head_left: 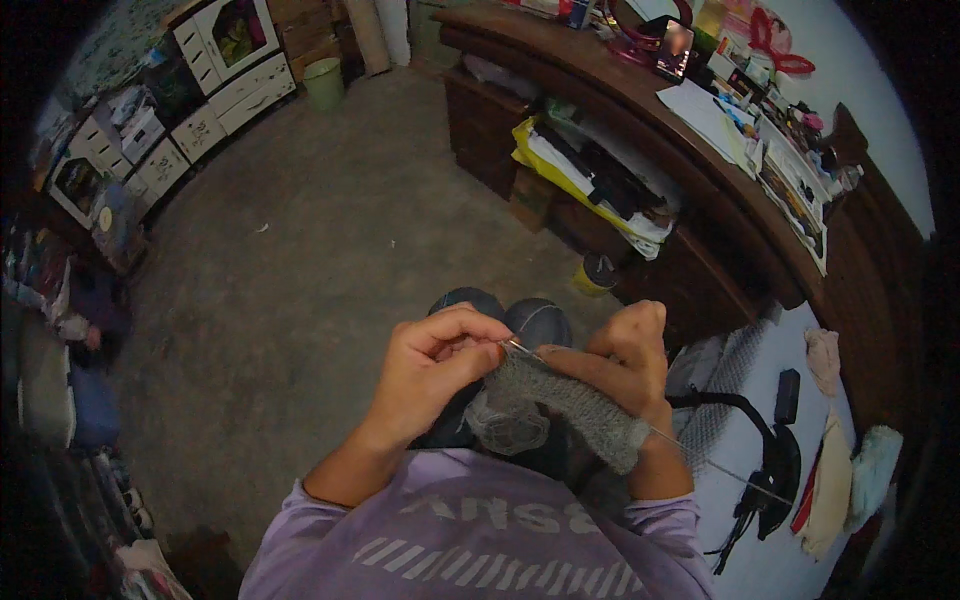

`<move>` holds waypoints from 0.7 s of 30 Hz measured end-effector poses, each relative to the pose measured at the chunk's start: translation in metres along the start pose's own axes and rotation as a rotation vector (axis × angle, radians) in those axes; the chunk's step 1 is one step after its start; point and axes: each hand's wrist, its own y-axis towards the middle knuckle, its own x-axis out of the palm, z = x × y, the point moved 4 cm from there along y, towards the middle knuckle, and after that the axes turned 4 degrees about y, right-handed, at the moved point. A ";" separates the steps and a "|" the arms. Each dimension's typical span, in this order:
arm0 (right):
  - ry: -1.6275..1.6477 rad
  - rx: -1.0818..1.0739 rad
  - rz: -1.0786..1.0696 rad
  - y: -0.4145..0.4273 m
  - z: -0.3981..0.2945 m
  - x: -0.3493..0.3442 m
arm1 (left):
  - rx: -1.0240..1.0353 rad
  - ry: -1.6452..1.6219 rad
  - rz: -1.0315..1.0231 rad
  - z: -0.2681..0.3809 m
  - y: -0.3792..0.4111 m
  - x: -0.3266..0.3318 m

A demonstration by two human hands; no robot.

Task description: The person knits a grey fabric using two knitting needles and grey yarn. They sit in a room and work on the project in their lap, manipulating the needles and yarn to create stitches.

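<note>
Grey knitted fabric (600, 420) hangs in a strip from a thin metal knitting needle (735, 472), whose long end sticks out to the lower right past my right wrist. My left hand (442, 360) pinches the work near the needle tips (521, 347) between thumb and fingers. Curled around the needle side of the fabric is my right hand (626, 360), its index finger and thumb close to the tips. A ball of grey yarn (510, 427) rests in my lap, just below the fabric. The second needle is mostly hidden by my hands.
To the right is a bed with a light sheet (727, 555), holding a black strapped item (780, 480) and folded cloths (829, 487). A dark wooden desk (585, 67) carries papers (705, 120) and a phone (675, 49). A yellow-and-dark tub (595, 274) and a green bin (324, 82) stand on the floor.
</note>
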 end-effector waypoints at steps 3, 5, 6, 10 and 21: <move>0.095 0.007 -0.082 0.004 0.003 -0.004 | -0.005 0.107 -0.097 0.002 0.002 -0.003; 0.174 0.020 -0.131 0.007 0.007 -0.002 | -0.055 0.167 -0.159 -0.001 0.001 -0.002; 0.205 0.025 -0.145 0.006 0.010 0.000 | -0.081 0.195 -0.191 -0.003 0.001 -0.001; 0.208 -0.029 -0.116 -0.002 0.016 0.010 | -0.165 -0.039 -0.138 -0.009 -0.001 0.009; -0.013 0.071 -0.111 0.024 0.002 0.012 | -0.095 0.136 -0.055 -0.015 0.005 0.007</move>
